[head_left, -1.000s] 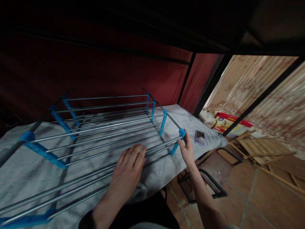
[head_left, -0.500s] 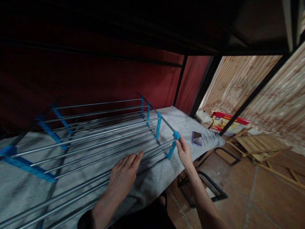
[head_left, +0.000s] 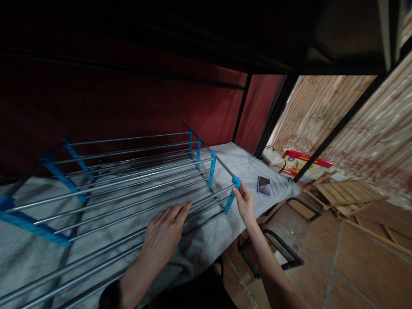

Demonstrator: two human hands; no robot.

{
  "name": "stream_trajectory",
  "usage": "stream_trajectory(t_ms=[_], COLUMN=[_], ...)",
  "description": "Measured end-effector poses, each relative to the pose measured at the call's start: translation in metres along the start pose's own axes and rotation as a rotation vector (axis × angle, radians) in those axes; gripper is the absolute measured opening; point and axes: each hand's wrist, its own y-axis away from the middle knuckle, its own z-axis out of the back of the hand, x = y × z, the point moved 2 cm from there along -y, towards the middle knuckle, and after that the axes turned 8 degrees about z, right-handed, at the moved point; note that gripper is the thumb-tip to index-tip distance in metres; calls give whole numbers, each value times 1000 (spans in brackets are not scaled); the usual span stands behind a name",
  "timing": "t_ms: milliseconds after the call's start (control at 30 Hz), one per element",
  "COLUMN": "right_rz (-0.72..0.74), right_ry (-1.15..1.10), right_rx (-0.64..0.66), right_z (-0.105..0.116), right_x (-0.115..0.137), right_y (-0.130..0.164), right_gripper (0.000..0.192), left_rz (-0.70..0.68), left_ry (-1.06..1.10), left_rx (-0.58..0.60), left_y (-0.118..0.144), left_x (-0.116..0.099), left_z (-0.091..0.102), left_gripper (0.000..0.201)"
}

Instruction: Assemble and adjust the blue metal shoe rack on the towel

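Note:
A shoe rack [head_left: 128,187] of thin grey metal tubes joined by blue plastic brackets lies across a bed covered in grey cloth [head_left: 225,154]. My right hand [head_left: 245,202] pinches the blue bracket [head_left: 236,182] at the rack's near right corner, thumb on its inner side. Over the front tubes lies my left hand [head_left: 165,229], back upward, with its fingers curled down round a tube; their tips are hidden. More blue brackets [head_left: 35,225] hold the tubes at the left end.
A phone [head_left: 264,186] lies on the bed, right of the rack. Past the bed's edge stand a black-framed chair [head_left: 283,249], a folded wooden chair [head_left: 350,195] and a red-and-yellow box [head_left: 305,165]. A black bunk frame [head_left: 277,116] rises around the bed, with a dark deck overhead.
The whole view has shifted slightly, so things sit a little further left. Both hands keep their places on the rack.

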Motion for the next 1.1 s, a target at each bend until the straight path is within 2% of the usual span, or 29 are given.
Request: stream_trajectory(t_ms=[200, 367, 733, 1100], right_rz=[13, 29, 42, 41], right_ry=[12, 33, 88, 56], right_rx=[-16, 2, -11, -2], right_z=[-1, 1, 0, -2], right_x=[5, 6, 6, 13], right_y=[0, 1, 4, 5], right_gripper=[47, 47, 45, 46], left_rz=[2, 4, 27, 41], left_ry=[9, 22, 34, 17], left_rx=[47, 35, 124, 128], left_y=[0, 0, -1, -2], left_x=[-1, -1, 0, -1], left_z=[2, 1, 3, 3], left_gripper=[53, 52, 56, 55])
